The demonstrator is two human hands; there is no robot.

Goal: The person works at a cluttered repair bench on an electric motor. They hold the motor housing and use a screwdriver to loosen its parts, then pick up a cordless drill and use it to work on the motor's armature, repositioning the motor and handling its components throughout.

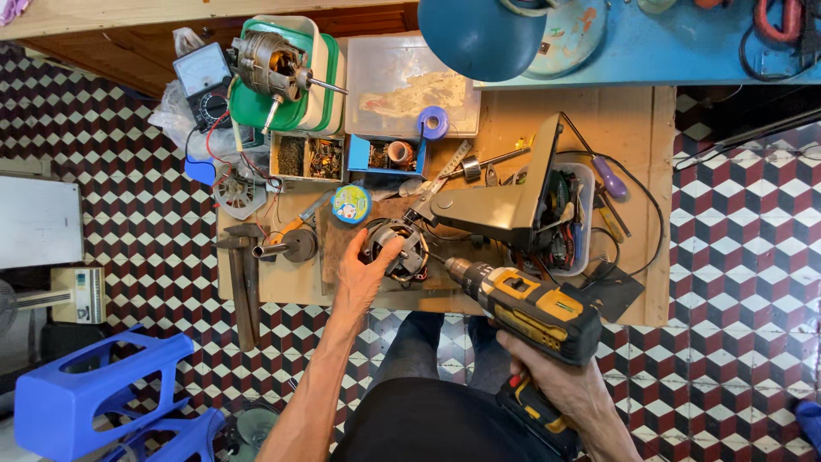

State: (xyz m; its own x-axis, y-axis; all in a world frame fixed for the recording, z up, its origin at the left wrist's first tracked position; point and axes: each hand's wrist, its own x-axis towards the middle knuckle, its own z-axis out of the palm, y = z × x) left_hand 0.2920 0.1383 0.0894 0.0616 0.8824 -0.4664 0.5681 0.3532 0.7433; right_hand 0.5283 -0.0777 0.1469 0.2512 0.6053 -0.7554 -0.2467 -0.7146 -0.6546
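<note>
My left hand (363,274) grips a small round electric motor (402,246) with copper windings, resting on the wooden workbench (633,128). My right hand (560,376) holds a yellow and black cordless drill (526,308) by its handle. The drill's chuck points left, its bit touching the right side of the motor. My legs in dark trousers show below the bench edge.
A black folded lamp base (505,201) and a tray of parts (569,218) lie right of the motor. A hammer (239,274), another motor on green boxes (274,68), a multimeter (203,81), small part boxes and a blue stool (85,393) surround me.
</note>
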